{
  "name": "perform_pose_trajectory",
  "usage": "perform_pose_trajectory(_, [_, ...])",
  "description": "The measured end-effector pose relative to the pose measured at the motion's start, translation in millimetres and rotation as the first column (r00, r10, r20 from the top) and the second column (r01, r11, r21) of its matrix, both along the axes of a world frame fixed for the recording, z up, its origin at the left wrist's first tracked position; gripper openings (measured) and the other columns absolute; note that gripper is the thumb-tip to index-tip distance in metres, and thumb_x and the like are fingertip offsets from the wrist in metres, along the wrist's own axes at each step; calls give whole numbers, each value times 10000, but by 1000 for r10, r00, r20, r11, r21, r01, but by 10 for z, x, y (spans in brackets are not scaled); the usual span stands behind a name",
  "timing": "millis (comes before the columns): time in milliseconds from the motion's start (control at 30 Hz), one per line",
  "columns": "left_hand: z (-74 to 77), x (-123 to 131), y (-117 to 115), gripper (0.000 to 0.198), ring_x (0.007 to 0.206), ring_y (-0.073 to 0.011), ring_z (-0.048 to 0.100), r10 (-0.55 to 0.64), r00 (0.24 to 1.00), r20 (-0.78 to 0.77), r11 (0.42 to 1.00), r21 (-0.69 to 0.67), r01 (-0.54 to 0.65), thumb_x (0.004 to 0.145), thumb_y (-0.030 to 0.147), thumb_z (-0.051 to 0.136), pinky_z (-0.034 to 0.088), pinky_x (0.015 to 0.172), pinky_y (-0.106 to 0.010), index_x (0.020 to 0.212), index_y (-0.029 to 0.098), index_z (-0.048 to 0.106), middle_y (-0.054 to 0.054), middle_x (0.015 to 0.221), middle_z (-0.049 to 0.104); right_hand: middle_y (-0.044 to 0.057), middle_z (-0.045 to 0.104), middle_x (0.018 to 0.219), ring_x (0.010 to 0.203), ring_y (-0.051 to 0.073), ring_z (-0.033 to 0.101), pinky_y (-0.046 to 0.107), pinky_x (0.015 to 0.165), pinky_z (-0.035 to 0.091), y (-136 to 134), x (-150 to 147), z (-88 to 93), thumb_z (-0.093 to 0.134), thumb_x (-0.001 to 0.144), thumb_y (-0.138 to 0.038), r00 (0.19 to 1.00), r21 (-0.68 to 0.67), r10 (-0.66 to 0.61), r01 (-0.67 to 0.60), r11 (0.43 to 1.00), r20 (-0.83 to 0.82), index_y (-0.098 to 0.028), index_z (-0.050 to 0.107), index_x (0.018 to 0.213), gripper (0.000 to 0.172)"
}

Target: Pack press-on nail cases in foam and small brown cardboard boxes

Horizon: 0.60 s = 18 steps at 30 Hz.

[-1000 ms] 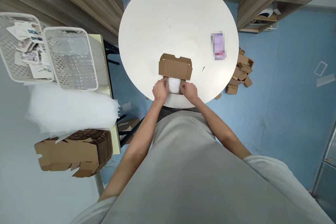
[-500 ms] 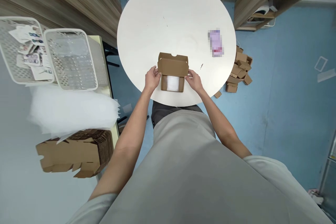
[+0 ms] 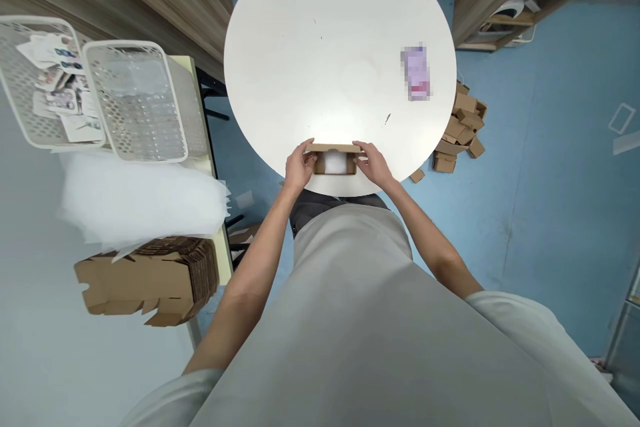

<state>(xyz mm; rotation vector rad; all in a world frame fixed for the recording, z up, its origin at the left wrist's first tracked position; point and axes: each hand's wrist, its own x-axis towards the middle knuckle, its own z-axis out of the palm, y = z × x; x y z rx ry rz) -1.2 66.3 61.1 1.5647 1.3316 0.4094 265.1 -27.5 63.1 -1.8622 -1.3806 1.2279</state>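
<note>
A small brown cardboard box (image 3: 334,148) stands near the front edge of the round white table (image 3: 340,7). Its lid is folded partway over towards me, and a white, soft-looking packet (image 3: 335,162) shows inside. My left hand (image 3: 300,167) grips the box and lid at the left side, fingers curled at the lid's corner. At the right side my right hand (image 3: 371,163) does the same, fingertips on the lid's corner and side wall. Some fingertips are hidden by the lid.
A blurred purple item (image 3: 417,72) lies on the table's right. Left are baskets, one of cards (image 3: 60,90) and one of clear plastic packs (image 3: 143,113), white sheets (image 3: 145,197) and stacked flat cardboard boxes (image 3: 150,283). Folded boxes (image 3: 465,123) are heaped on the floor to the right.
The lid, upright before, has tipped forward and down over the box. Both hands moved with it, fingers now curled over its corners. The whole view has shifted slightly.
</note>
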Motion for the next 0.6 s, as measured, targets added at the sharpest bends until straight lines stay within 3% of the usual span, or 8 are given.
perform_pose_trajectory(133, [-116, -117, -175, 590, 1501, -316, 632, -77, 995, -68, 994, 77, 82, 945, 177, 618, 503, 1286, -479, 1531, 216, 673, -115, 1613, 671, 137, 632, 1482, 1259, 292, 718, 467, 1039, 666, -178, -59, -42, 519, 1020, -159, 978, -38, 140, -136, 990, 153, -276, 526, 1665, 656])
perform_pose_trajectory(300, [-248, -314, -531, 756, 1640, -334, 476, -177, 973, -145, 976, 102, 193, 985, 250, 629, 387, 1378, -515, 1718, 200, 456, -138, 1780, 488, 191, 520, 1652, 1202, 354, 739, 495, 949, 675, -340, -70, -94, 627, 1011, -212, 874, -196, 325, -270, 943, 361, -254, 369, 1771, 803])
perform_pose_trajectory(400, [-290, -408, -736, 781, 1655, -340, 451, -228, 954, -193, 967, 70, 245, 1003, 263, 610, 362, 1391, -541, 1750, 196, 392, -155, 1779, 482, 185, 474, 1711, 1238, 362, 734, 484, 957, 672, -447, -47, -89, 687, 999, -258, 864, -219, 352, -288, 932, 359, -279, 278, 1806, 905])
perform_pose_trajectory(600, [-401, -396, -886, 838, 1590, -358, 525, -246, 945, -217, 969, -17, 248, 988, 220, 598, 415, 1335, -547, 1782, 161, 335, -194, 1722, 544, 155, 491, 1740, 1422, 374, 647, 488, 1061, 639, -552, -50, -77, 650, 1021, -254, 885, -212, 361, -308, 927, 294, -269, 263, 1811, 880])
